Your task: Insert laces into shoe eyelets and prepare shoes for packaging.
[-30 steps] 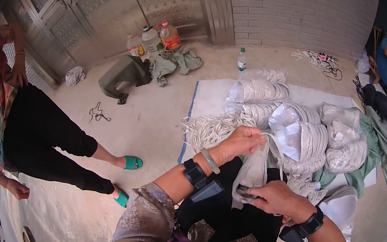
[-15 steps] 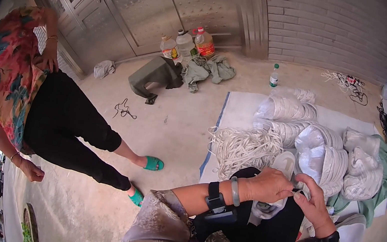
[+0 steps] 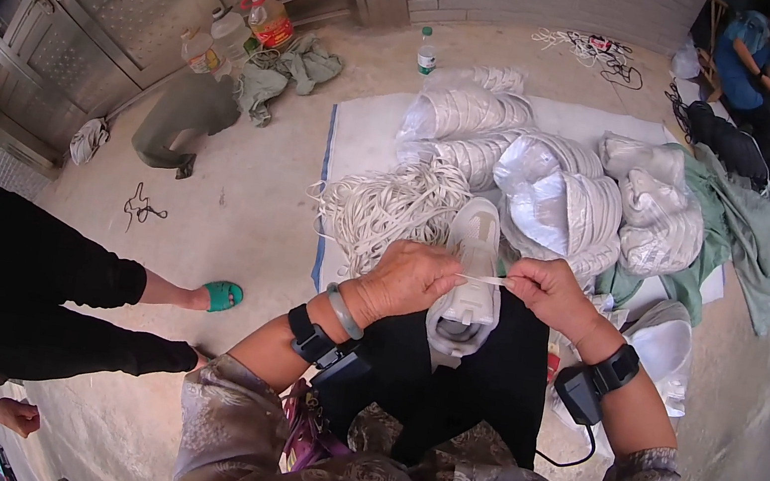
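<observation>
A white shoe (image 3: 470, 274) rests on my black-clad lap, toe pointing away from me. My left hand (image 3: 404, 279) and my right hand (image 3: 548, 292) each pinch an end of a white shoelace (image 3: 488, 279) stretched taut across the shoe's top. A loose heap of white laces (image 3: 390, 206) lies on the white mat (image 3: 356, 135) just beyond my left hand. Both wrists carry black bands; the left also wears a pale bangle.
Clear bags of white shoes (image 3: 556, 177) are piled on the mat ahead. A person in black trousers and green sandals (image 3: 222, 295) sits at my left. Bottles (image 3: 269, 19) and grey cloths lie by the metal door. Another person (image 3: 747, 56) sits far right.
The view has swung left and the shoe now lies upright on my lap. My hands have moved apart, pulling the lace taut between them.
</observation>
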A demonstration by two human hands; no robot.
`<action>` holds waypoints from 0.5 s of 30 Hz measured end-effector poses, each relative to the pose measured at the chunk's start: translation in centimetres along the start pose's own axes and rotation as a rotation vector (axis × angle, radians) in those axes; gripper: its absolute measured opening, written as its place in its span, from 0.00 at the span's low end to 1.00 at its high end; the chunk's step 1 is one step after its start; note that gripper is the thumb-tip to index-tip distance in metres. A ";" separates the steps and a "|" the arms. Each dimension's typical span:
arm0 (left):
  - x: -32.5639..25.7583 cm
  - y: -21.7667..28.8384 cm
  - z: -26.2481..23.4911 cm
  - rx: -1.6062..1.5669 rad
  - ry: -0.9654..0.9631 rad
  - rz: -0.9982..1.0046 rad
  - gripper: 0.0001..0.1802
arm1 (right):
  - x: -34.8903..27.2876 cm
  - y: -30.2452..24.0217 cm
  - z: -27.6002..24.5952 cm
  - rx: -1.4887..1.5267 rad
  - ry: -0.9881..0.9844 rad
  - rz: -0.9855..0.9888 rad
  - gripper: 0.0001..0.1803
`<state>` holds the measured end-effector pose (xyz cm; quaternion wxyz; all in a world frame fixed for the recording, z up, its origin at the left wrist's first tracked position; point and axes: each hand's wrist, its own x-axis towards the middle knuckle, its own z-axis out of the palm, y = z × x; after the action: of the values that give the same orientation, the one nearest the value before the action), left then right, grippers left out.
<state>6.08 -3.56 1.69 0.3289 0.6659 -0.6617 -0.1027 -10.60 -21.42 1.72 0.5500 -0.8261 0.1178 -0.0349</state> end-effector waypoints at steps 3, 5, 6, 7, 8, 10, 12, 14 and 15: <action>0.2 0.1 0.6 0.080 -0.026 0.004 0.06 | 0.5 0.1 0.2 -0.345 -0.066 0.012 0.06; 0.6 0.4 0.9 0.101 0.011 0.008 0.05 | 0.9 -0.2 1.1 -0.096 -0.011 -0.028 0.09; 0.8 0.7 1.1 0.096 0.001 0.028 0.05 | 1.1 -0.5 1.5 -0.070 0.014 -0.112 0.09; 1.1 1.0 1.3 0.082 0.084 0.079 0.05 | 1.3 -0.7 1.8 0.105 0.023 -0.107 0.10; 1.3 1.2 1.4 0.070 0.160 0.123 0.05 | 1.5 -1.0 2.0 0.274 0.007 -0.107 0.11; 1.6 1.2 1.3 0.079 0.166 0.147 0.06 | 1.6 -1.3 1.6 0.363 -0.028 -0.033 0.12; 1.8 1.1 1.4 0.141 0.148 0.144 0.08 | 1.6 -1.1 1.0 0.232 -0.237 0.130 0.10; 1.7 0.9 1.7 0.131 0.089 0.073 0.10 | 1.5 -0.4 0.9 0.245 -0.211 0.081 0.09; 1.6 0.8 1.9 0.131 0.047 0.008 0.13 | 1.3 0.2 0.9 0.249 -0.196 0.047 0.07</action>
<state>4.56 -5.56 1.17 0.3003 0.6857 -0.6617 -0.0423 -9.19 -21.01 1.13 0.6578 -0.7479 0.0775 0.0445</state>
